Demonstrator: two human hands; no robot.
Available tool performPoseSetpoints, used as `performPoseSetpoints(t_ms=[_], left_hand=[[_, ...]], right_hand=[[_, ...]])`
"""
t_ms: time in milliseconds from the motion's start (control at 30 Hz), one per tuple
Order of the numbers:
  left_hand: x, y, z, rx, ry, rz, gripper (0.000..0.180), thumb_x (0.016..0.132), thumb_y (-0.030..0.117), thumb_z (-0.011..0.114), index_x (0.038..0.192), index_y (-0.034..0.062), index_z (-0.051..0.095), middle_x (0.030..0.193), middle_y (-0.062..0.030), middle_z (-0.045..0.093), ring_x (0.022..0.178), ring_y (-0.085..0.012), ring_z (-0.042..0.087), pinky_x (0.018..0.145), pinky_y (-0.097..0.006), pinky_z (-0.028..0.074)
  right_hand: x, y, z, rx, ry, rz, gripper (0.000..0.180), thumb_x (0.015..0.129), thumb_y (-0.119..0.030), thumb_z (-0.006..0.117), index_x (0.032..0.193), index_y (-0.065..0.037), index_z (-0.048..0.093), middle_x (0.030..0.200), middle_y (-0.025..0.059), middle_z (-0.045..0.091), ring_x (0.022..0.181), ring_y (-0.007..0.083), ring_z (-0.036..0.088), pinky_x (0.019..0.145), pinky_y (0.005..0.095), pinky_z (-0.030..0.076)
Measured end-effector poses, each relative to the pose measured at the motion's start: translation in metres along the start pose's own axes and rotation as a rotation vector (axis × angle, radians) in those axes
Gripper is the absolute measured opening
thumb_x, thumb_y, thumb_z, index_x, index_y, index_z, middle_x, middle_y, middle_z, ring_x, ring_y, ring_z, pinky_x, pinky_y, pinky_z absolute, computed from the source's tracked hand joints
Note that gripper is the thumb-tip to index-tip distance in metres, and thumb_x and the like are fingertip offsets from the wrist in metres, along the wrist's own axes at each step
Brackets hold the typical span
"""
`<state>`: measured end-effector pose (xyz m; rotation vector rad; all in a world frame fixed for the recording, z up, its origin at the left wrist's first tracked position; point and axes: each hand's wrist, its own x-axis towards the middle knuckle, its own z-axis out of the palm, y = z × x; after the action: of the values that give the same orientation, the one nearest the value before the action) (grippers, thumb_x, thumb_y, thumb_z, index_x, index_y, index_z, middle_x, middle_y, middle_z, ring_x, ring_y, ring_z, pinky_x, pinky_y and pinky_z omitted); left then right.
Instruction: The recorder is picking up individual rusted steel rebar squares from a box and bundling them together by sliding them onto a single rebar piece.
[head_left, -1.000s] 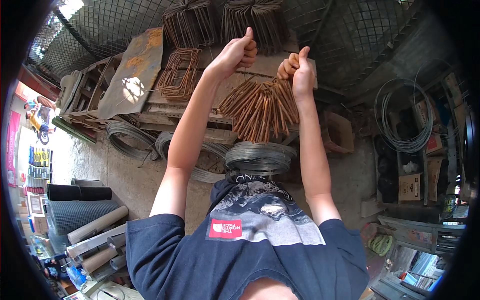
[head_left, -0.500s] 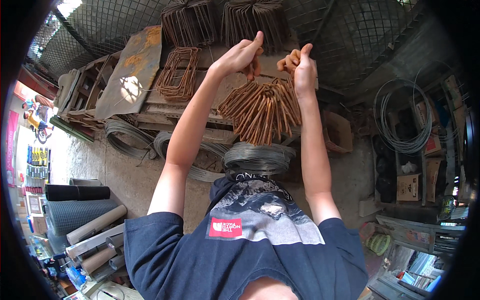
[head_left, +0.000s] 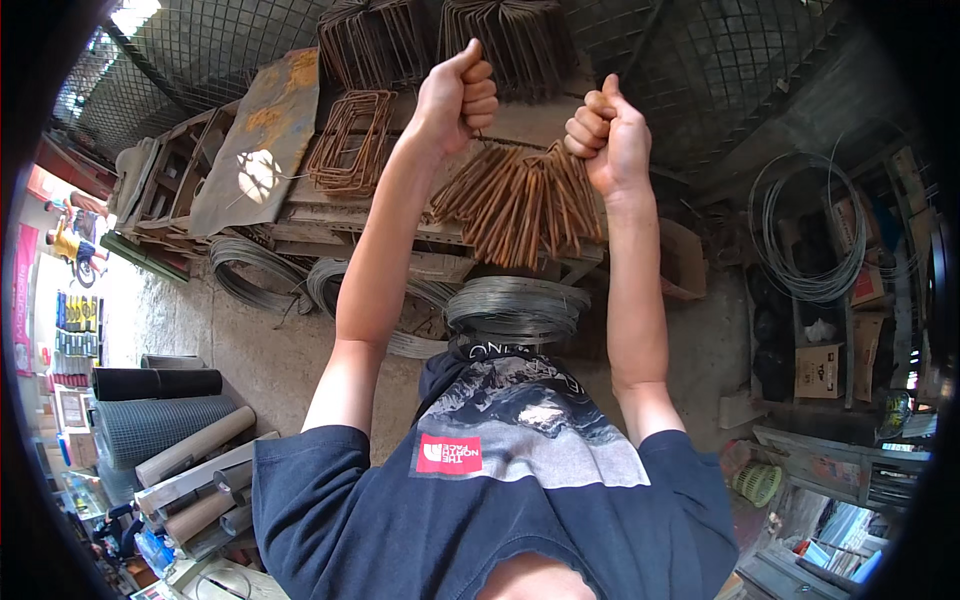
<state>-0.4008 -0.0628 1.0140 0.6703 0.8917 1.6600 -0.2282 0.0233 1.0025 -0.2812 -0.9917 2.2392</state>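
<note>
A fanned bundle of rusty steel stirrups point(head_left: 520, 205), bent from rod, lies at the near edge of the wooden bench, its legs pointing toward me. Above its left end, my left hand point(head_left: 460, 97) is closed in a fist with the thumb up. My right hand point(head_left: 610, 140) is closed the same way, right beside the bundle's upper right end. A thin dark strand seems to run down from the left fist toward the bundle, too fine to name. Whatever the right fingers hold is hidden.
More rectangular stirrups point(head_left: 350, 142) lie on the bench, with darker stacks point(head_left: 372, 45) behind against wire mesh. A stained sheet point(head_left: 255, 150) covers the left end. Wire coils point(head_left: 518, 308) sit below the front edge. Mesh rolls point(head_left: 165, 430) lie at left; cardboard boxes point(head_left: 818, 372) fill right-hand shelves.
Both hands have tightened into fists. The left has moved up and left, the right slightly outward, so they are farther apart. The bundle has shifted a little away from me.
</note>
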Motion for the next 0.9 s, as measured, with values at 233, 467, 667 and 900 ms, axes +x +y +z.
performPoseSetpoints(t_ms=[233,467,667,900], left_hand=[[0.014,0.008,-0.008,-0.113,-0.124,-0.017,0.046,0.097,0.038,0.033,0.057,0.0189,0.023,0.049,0.0080,0.013,0.041,-0.0061,0.010,0.036,-0.023,0.010],[0.016,0.016,-0.025,-0.170,-0.356,-0.040,0.044,0.097,0.038,0.033,0.058,0.0166,0.029,0.050,0.0060,0.020,0.042,-0.0069,0.018,0.037,-0.023,0.016],[0.025,0.022,-0.019,-0.148,-0.193,-0.104,0.048,0.093,0.046,0.035,0.054,0.0199,0.026,0.045,0.0081,0.017,0.036,-0.0072,0.016,0.033,-0.024,0.013],[0.089,0.019,-0.037,-0.120,-0.105,-0.128,0.046,0.094,0.043,0.034,0.054,0.0216,0.025,0.045,0.0078,0.017,0.034,-0.0068,0.015,0.032,-0.024,0.012]], right_hand=[[0.011,-0.004,0.008,-0.043,-0.010,-0.084,0.045,0.097,-0.041,0.029,0.059,-0.017,0.028,0.047,-0.0065,0.015,0.041,0.0067,0.011,0.040,0.0247,0.011],[0.009,0.000,0.018,-0.025,-0.069,-0.128,0.046,0.097,-0.042,0.027,0.059,-0.016,0.028,0.048,-0.0065,0.015,0.042,0.0066,0.012,0.040,0.0243,0.011],[0.008,-0.001,0.024,-0.040,-0.075,-0.137,0.046,0.097,-0.043,0.028,0.059,-0.017,0.028,0.048,-0.0065,0.015,0.043,0.0066,0.012,0.041,0.0245,0.011],[0.071,-0.003,-0.023,0.045,-0.050,-0.070,0.044,0.096,-0.034,0.030,0.056,-0.017,0.030,0.048,-0.0049,0.016,0.043,0.0084,0.013,0.041,0.0254,0.012]])
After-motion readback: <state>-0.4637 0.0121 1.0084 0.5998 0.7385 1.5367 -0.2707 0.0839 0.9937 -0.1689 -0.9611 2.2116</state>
